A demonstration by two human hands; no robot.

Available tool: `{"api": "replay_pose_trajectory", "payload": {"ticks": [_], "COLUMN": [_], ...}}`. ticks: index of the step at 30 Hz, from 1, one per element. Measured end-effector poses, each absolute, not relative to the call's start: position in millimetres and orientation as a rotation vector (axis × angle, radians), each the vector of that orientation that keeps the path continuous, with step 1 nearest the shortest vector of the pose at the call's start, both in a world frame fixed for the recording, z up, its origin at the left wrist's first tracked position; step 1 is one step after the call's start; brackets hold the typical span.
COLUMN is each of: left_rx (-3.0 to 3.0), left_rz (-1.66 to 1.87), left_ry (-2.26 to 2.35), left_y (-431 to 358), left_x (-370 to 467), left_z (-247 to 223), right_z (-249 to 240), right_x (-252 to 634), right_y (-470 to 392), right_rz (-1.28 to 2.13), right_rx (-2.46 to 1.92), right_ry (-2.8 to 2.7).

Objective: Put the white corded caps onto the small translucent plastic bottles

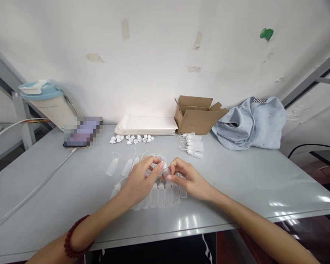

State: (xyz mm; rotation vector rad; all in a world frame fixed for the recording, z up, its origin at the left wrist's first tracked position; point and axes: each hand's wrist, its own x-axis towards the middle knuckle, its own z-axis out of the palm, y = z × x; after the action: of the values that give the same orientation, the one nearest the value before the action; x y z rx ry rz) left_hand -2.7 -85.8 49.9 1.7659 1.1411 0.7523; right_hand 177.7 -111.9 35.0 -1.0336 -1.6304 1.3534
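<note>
Between my two hands is a small translucent plastic bottle with a white cap, tilted over the table. The thumb and fingers of my left hand pinch it at the cap. My right hand has its thumb and fingertips closed on the bottle's body. Below the hands lies a row of similar bottles, partly covered by the left wrist. Behind the left hand are more bottles with thin white tubes at their tops; one bottle lies apart at the left.
Several loose white caps lie before a stack of white padded envelopes. A bottle pile sits near an open cardboard box. Blue cloth is at right; a phone, its cable and a lidded tumbler are left.
</note>
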Motion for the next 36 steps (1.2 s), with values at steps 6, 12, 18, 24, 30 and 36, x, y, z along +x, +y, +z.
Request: {"api": "replay_pose_trajectory", "payload": {"ticks": [6, 12, 18, 24, 30, 36], "left_rx": [1.718, 1.637, 1.402, 1.425, 1.503, 1.525], "left_rz": [0.684, 0.719, 0.622, 0.608, 0.556, 0.561], "left_ry": [0.926, 0.849, 0.7, 0.811, 0.824, 0.81], "left_y": [-83.9, -78.1, -70.6, -68.9, -70.4, -67.2], "left_x": [-6.5, -8.5, -16.8, -21.7, -18.7, -22.3], "left_z": [52.3, 52.9, 54.3, 57.7, 58.0, 57.1], "right_z": [36.5, 39.8, 40.5, 42.5, 41.1, 41.8], "right_x": [179.3, 180.9, 181.4, 181.3, 183.7, 184.0], "right_y": [-110.5, -112.9, -111.8, -112.3, -113.8, -111.7], "right_rz": [1.652, 1.682, 1.71, 1.701, 1.683, 1.733], "right_rx": [-0.823, -0.81, -0.809, -0.834, -0.892, -0.826], "right_ry": [-1.464, -1.501, -1.473, -1.496, -1.591, -1.546]}}
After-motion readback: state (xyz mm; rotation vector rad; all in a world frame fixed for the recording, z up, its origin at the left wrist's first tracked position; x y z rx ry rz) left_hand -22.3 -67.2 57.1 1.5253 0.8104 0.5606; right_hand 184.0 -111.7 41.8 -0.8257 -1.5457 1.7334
